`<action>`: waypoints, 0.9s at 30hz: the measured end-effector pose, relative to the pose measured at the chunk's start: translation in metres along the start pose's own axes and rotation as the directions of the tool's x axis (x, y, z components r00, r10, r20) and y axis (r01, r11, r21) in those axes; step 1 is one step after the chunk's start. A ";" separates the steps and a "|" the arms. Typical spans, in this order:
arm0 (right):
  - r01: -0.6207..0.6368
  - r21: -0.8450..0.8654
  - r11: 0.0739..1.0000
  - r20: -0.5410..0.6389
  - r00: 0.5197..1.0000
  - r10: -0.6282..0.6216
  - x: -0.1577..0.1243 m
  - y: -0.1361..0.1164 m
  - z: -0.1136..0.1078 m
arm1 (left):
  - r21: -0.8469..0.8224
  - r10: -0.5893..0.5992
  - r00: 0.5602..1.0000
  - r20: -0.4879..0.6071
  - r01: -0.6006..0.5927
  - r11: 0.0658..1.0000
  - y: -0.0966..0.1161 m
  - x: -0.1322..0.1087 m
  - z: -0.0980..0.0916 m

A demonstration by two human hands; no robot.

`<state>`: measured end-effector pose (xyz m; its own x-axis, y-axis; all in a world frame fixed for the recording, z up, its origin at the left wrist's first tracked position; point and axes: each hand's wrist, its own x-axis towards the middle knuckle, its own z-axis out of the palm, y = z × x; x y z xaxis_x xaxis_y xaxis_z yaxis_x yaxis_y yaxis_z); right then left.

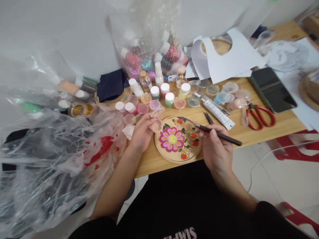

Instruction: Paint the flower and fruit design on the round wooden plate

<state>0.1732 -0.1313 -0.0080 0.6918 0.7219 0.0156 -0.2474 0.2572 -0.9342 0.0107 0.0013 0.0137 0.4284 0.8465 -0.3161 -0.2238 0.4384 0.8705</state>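
Observation:
A round wooden plate (164, 151) lies at the table's near edge, bearing a pink flower with a yellow centre and small red fruits. My left hand (142, 132) is closed around a small open pot of pale beige powder (157, 125) at the plate's upper left rim. My right hand (216, 146) pinches a dark, thin-handled tool (211, 130) like a pen. Its metal tip reaches over the plate's top edge. Black tweezers (208, 118) lie just beyond that hand.
Many small pots and white-capped bottles (161, 94) crowd the table behind the plate, with loose clear lids (224, 93), a glue tube (218, 113) and red scissors (260, 117) to the right. Crumpled plastic bags (50, 159) cover the left. A dark tablet (272, 88) and white papers (231, 59) lie far right.

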 end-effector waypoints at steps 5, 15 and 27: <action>-0.009 -0.045 0.999 0.068 0.998 0.012 0.020 0.002 -0.003 | 0.100 -0.128 0.989 0.068 0.121 0.988 0.009 -0.005 -0.004; -0.103 -0.010 0.995 0.228 0.968 0.103 0.054 0.005 -0.001 | 0.081 -0.119 0.991 0.063 0.113 0.990 0.009 -0.005 -0.002; 0.170 -0.137 0.976 0.093 0.983 -0.158 0.040 -0.007 -0.007 | -0.014 -0.037 0.990 0.134 0.039 0.999 0.007 -0.003 -0.003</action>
<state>0.2076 -0.1088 -0.0034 0.6561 0.7288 0.1959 -0.0313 0.2856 -0.9578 0.0056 0.0029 0.0194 0.5498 0.7815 -0.2949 -0.2187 0.4755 0.8521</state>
